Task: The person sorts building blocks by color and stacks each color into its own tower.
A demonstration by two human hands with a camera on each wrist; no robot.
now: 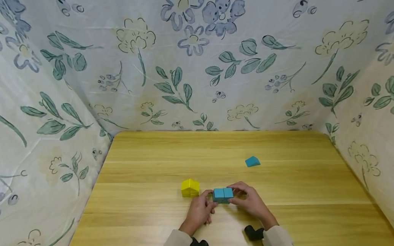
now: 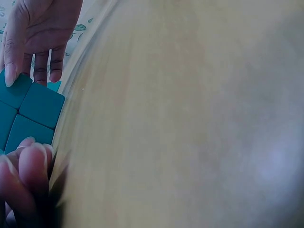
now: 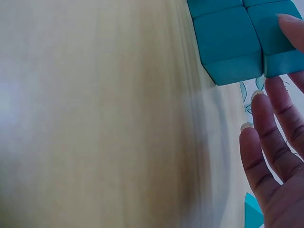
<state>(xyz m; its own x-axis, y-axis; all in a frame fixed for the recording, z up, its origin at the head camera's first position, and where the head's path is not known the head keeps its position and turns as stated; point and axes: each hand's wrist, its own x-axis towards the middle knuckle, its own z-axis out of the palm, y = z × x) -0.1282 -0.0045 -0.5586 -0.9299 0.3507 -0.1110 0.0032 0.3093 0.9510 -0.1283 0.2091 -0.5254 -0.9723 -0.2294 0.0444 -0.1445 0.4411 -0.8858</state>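
Observation:
Several blue cube blocks (image 1: pixel 223 194) stand together on the table, two wide and stacked two high. My left hand (image 1: pixel 198 209) grips their left side, with thumb and fingertips at the block edge. On the other side my right hand (image 1: pixel 250 202) pinches an upper block, its thumb on the front face and its other fingers loosely extended. In the right wrist view the cubes (image 3: pixel 231 45) sit close together with thin seams between them. The left wrist view shows the fingers of my left hand (image 2: pixel 28 175) curled against a lower cube.
A yellow house-shaped block group (image 1: pixel 189 188) stands just left of the blue cubes. Farther back to the right lies a blue triangular block (image 1: pixel 252 161). The wooden table (image 1: pixel 144 161) is bordered by floral cloth (image 1: pixel 195 92) at the back and sides.

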